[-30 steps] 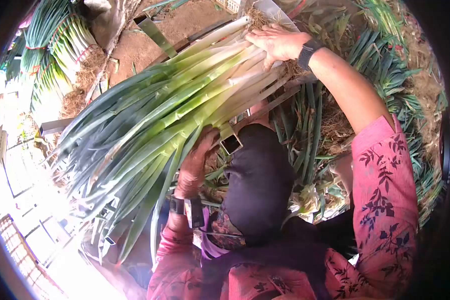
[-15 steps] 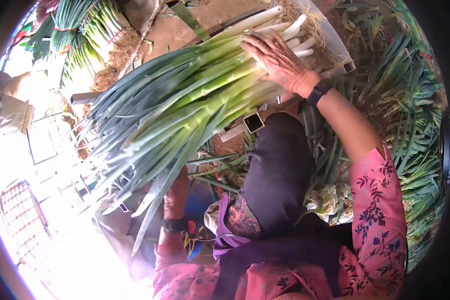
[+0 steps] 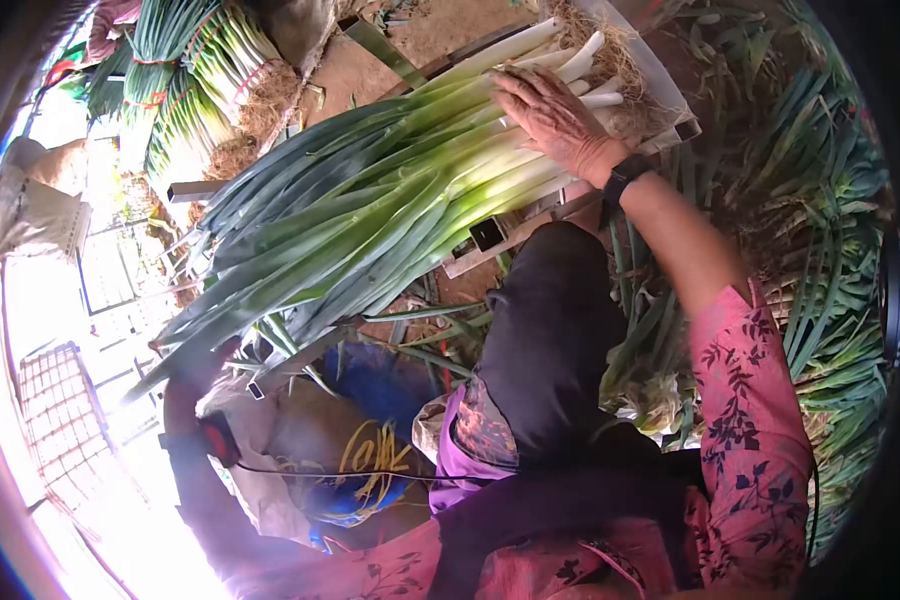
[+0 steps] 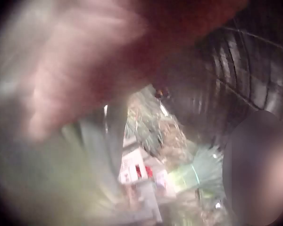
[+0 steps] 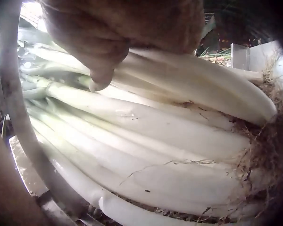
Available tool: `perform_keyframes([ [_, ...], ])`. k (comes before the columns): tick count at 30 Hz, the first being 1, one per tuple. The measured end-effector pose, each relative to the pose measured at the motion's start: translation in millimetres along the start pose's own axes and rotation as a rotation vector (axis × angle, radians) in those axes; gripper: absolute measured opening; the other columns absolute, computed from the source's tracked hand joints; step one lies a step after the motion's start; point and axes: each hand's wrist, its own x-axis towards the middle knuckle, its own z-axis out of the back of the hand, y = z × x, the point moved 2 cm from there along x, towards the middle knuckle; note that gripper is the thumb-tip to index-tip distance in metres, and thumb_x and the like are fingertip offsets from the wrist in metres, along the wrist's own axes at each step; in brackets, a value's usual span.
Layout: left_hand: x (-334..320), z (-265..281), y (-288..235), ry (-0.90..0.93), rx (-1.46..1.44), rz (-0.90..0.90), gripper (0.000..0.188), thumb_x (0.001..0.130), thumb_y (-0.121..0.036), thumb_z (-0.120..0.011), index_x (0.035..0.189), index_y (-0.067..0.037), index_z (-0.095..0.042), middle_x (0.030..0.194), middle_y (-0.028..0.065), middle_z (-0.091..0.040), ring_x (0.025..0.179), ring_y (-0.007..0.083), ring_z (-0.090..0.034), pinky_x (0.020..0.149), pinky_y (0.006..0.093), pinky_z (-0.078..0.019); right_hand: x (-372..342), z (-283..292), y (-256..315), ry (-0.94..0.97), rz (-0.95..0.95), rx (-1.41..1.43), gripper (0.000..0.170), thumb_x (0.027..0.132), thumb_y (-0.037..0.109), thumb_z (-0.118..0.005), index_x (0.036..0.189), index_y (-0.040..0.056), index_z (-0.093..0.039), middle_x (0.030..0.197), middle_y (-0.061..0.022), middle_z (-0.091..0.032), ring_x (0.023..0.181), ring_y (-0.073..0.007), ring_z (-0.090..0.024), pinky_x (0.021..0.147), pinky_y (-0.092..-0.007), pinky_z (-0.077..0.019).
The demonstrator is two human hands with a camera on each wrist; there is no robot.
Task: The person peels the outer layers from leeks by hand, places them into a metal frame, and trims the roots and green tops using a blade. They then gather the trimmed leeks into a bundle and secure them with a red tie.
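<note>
A thick sheaf of long green onions (image 3: 410, 165) lies across a metal frame (image 3: 660, 75), white root ends at the upper right and dark green leaves toward the lower left. My right hand (image 3: 555, 120) rests on the white stalks with fingers outstretched. From close up in the right wrist view, its thumb (image 5: 101, 77) presses down on the pale stalks beside the stringy roots (image 5: 259, 160). Down at the leaf tips is my left hand (image 3: 205, 365), in shadow and partly covered by leaves; in the left wrist view it blurs over green leaves, and I cannot tell its grip.
Banded bundles of green onions (image 3: 195, 80) lie at the upper left. Loose green onions (image 3: 830, 290) pile along the right. My bent knee (image 3: 555, 290) is right below the frame. Beside it sits a blue bag (image 3: 375, 385) with yellow ties (image 3: 380, 450); a wire grid (image 3: 60, 400) stands at far left.
My left hand has moved from beneath the leaves out left to their tips, and the drooping leaves have swung up and left. My right hand slid slightly down the stalks, then stayed on them.
</note>
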Motion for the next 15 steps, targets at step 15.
perform_keyframes([
  [15,-40,91,177,-1.507,0.101,0.059,0.038,0.091,-0.007,-0.060,0.129,-0.001,-0.056,0.119,0.0136,-0.062,0.106,0.0215,-0.061,0.085,0.0359,-0.0519,-2,6,15,0.048,-0.090,-0.014,0.074,0.074,0.019,-0.073,0.139,0.0028,-0.041,0.148,-0.0130,-0.034,0.138,-0.0287,-0.032,0.116,-0.0475,-0.0205],
])
